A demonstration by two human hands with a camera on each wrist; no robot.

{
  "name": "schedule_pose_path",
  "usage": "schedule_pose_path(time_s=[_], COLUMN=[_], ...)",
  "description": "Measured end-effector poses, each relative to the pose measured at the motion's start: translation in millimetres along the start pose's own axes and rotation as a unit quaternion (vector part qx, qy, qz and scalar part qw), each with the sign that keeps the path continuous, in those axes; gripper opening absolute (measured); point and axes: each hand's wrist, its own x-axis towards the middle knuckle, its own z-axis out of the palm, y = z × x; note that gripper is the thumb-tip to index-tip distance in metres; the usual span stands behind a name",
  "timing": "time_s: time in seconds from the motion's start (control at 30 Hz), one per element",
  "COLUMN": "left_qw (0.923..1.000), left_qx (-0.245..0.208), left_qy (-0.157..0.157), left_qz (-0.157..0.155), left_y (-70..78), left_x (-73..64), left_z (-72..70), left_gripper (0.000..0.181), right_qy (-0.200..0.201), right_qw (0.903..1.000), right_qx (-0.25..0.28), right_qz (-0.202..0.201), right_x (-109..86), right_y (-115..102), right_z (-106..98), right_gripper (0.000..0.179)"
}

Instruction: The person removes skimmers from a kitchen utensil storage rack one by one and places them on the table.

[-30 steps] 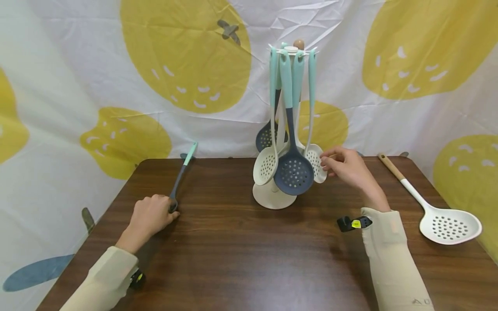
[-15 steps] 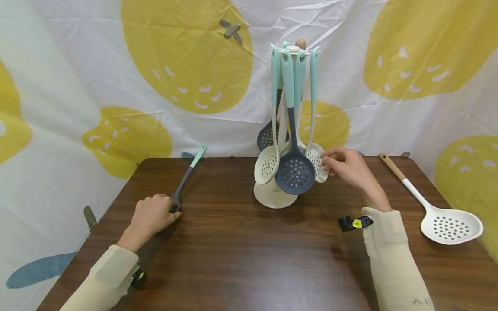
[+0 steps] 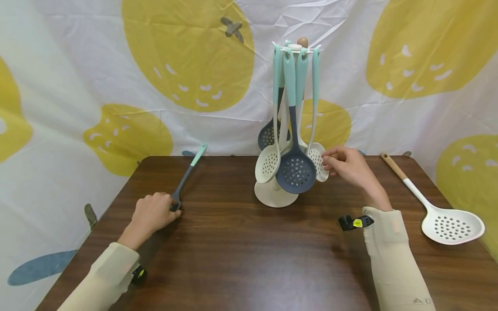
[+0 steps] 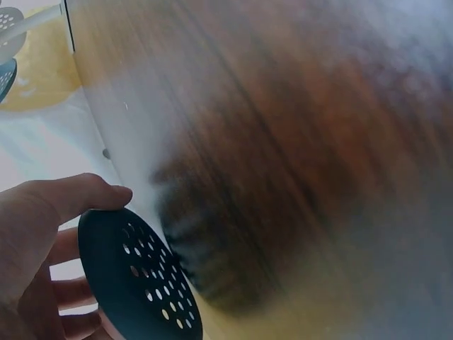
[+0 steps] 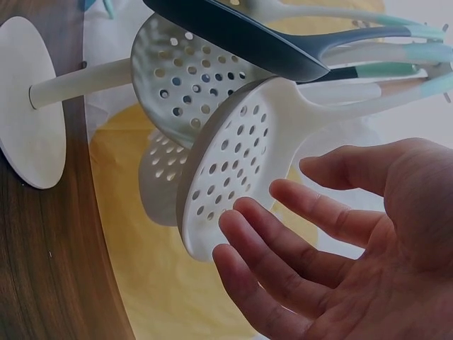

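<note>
Dark spoon [image 3: 187, 176] has a rack [image 3: 276, 198] at two o'clock on the table [image 3: 233, 259], where a hanging blue spoon [image 3: 296, 175] partly hides a white spoon [image 3: 319, 164]. The left hand [image 3: 151, 212] pinches the dark spoon's head, handle towards one o'clock; the right hand [image 3: 352, 170], fingers loosely spread, sits just beside the white spoon's three o'clock.

Head view looks forward and down; both closer wrist views include hanging skimmers [image 3: 296, 172].
</note>
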Motion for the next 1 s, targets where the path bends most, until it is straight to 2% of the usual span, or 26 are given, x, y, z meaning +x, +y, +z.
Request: schedule_pose_path(time_s=[0.07, 0.23, 0.4, 0.67, 0.9, 1.0], left_qw=[1.0, 0.9994, 0.9988, 0.9986, 0.9982, 0.9986], left_qx=[0.004, 0.029, 0.047, 0.053, 0.058, 0.051], left_qy=[0.002, 0.013, 0.012, -0.005, 0.008, 0.004], left_qz=[0.0, 0.011, 0.008, -0.003, -0.011, -0.013], left_y=[0.1, -0.4, -1.9, -7.7, -12.4, -12.0], left_x=[-0.3, -0.5, -1.8, -7.0, -7.3, -7.0], left_z=[-1.5, -6.1, -12.1, -16.3, -15.7, -15.8], left_gripper=[0.028, 0.038, 0.026, 0.025, 0.029, 0.035], right_qy=[-0.002, -0.004, -0.003, -0.002, 0.001, 0.004], right_qw=[1.0, 1.0, 0.9999, 1.0, 1.0, 1.0], right_qx=[0.001, -0.001, -0.003, 0.001, 0.001, 0.002], right_qz=[0.001, 0.007, 0.011, 0.008, 0.004, 0.002], right_x=[-0.3, -0.3, 1.0, 0.4, 0.1, 0.0], right_y=[0.5, 1.5, 1.9, -0.5, -0.4, -0.5], right_z=[-0.1, -1.1, -1.6, -1.6, -0.9, -0.5], right_gripper=[0.035, 0.036, 0.037, 0.037, 0.036, 0.036])
